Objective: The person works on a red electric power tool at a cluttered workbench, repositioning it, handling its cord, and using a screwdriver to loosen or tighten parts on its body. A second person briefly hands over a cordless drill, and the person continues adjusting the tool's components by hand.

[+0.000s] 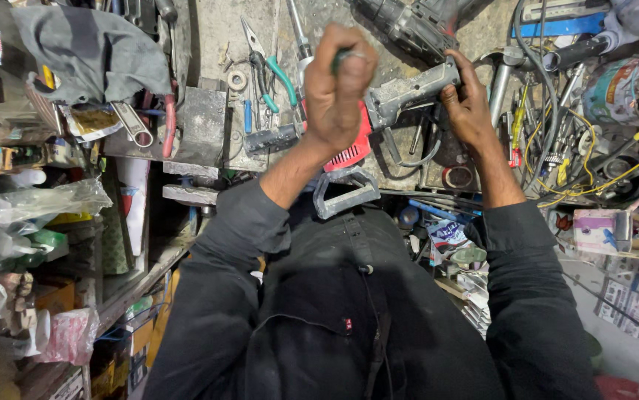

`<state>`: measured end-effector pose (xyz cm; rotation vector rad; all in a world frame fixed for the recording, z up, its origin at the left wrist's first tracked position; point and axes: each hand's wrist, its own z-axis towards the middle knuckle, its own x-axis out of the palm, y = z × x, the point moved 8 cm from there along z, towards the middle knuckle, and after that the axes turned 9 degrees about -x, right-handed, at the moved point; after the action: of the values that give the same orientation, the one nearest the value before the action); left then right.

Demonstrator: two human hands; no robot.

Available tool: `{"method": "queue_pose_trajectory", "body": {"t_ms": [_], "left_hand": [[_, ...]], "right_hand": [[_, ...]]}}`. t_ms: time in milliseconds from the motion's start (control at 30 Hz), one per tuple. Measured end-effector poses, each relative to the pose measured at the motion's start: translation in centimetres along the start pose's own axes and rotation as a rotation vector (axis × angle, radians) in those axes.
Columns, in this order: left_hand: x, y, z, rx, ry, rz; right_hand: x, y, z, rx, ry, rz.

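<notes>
The left hand (pixel 338 81) is clenched around a green-handled screwdriver (pixel 342 55), held upright over a red and grey power tool (pixel 379 111) lying on the cluttered desk (pixel 208 30). The right hand (pixel 468 104) grips the tool's grey handle at its far right end. Green-handled pliers (pixel 267 67) lie just left, near a grey cloth (pixel 90 48).

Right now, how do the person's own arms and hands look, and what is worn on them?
Both arms wear long, dark, almost black fabric sleeves, dusted with pale specks and pushed up toward the elbows, so the forearms are bare. The left hand and the right hand are bare, without gloves. No watch shows on either wrist. The left hand possibly bears a ring; it is too small to tell.
</notes>
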<state>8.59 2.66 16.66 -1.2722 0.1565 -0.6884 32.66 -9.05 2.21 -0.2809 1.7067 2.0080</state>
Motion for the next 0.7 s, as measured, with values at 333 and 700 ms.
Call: {"method": "queue_pose_trajectory", "body": {"t_ms": [333, 700], "left_hand": [[-10.9, 1.4, -4.9, -0.054, -0.386, -0.613], [8.2, -1.4, -4.5, 0.167, 0.125, 0.339]], "right_hand": [[-0.2, -0.8, -0.2, 0.026, -0.012, 0.027], [-0.5, -1.2, -0.2, -0.048, 0.03, 0.012]]}}
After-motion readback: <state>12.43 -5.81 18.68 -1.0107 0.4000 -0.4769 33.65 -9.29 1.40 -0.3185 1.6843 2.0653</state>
